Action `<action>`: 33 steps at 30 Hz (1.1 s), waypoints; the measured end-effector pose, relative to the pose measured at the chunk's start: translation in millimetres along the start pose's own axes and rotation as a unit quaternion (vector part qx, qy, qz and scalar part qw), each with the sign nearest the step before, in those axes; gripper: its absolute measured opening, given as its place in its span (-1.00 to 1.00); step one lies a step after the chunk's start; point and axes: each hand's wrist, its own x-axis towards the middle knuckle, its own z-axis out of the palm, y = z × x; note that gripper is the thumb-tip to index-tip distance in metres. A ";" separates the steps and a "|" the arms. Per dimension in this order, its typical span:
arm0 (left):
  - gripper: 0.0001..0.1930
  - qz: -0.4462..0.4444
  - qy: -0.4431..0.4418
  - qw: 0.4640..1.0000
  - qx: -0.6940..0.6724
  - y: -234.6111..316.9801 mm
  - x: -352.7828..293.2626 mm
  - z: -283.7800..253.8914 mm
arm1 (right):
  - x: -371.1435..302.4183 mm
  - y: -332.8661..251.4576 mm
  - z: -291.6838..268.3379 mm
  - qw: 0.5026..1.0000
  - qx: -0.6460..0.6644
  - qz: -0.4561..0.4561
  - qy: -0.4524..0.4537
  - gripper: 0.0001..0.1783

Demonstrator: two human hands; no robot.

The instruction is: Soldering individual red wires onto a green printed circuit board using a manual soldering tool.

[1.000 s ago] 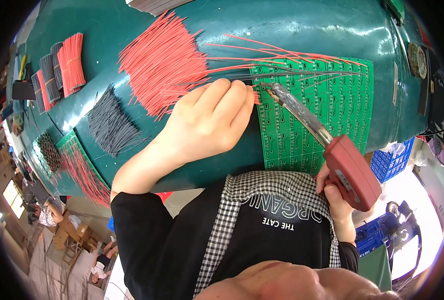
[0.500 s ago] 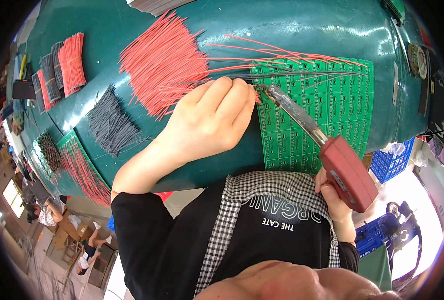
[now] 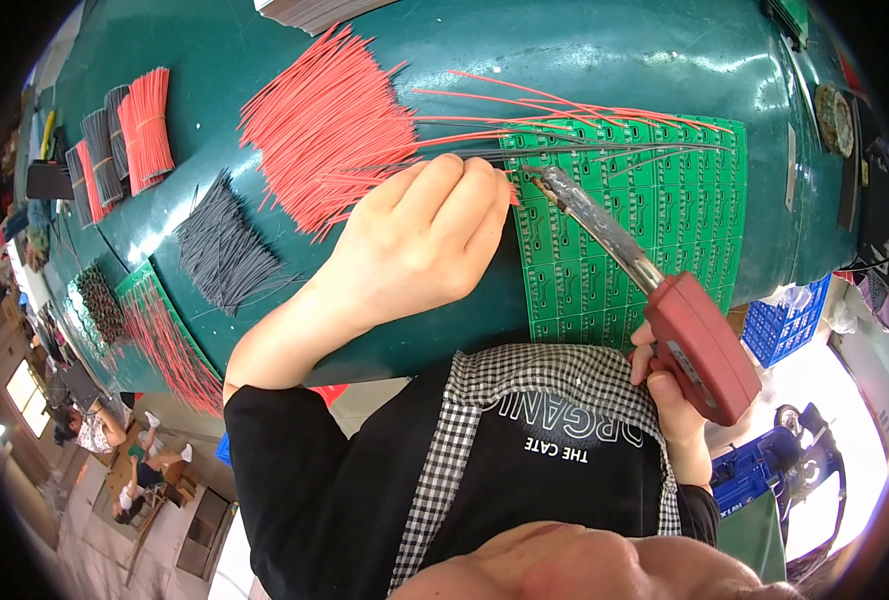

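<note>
My left hand (image 3: 420,235) is closed in a pinch at the upper left corner of a green circuit board panel (image 3: 630,230). A red wire end shows at its fingertips; the rest of that wire is hidden behind the fingers. My right hand (image 3: 670,395) grips a soldering gun (image 3: 705,350) with a red handle and dark metal barrel. Its tip rests close beside my left fingertips, over the panel's top row; exact contact cannot be made out. Loose red and black wires (image 3: 605,148) lie across the panel's upper edge. A big heap of red wires (image 3: 330,130) spreads behind my left hand.
Black wires (image 3: 227,245) lie in a pile left of my forearm. Tied red and black wire bundles (image 3: 147,130) sit farther left. A board with red wires attached (image 3: 170,340) is at the table's near left. A blue crate (image 3: 785,320) stands beyond the table's right edge.
The soldering gun has shifted slightly to the right, its tip a little away from my left fingertips. My left hand stays put. A person in the left background has changed posture.
</note>
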 end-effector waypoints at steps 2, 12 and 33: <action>-0.75 0.005 0.011 1.000 0.002 -0.5 0.1 1.0 | -0.7 4.7 -3.9 1.000 -0.021 -0.005 -0.012 -0.50; -0.71 0.033 -0.005 0.999 -0.025 3.4 10.7 6.3 | -2.1 8.9 -5.4 0.992 0.118 -0.034 0.011 -0.38; -0.83 0.055 0.042 0.997 0.019 0.3 15.3 13.8 | -4.8 15.6 -7.6 0.992 0.121 -0.026 0.002 -0.34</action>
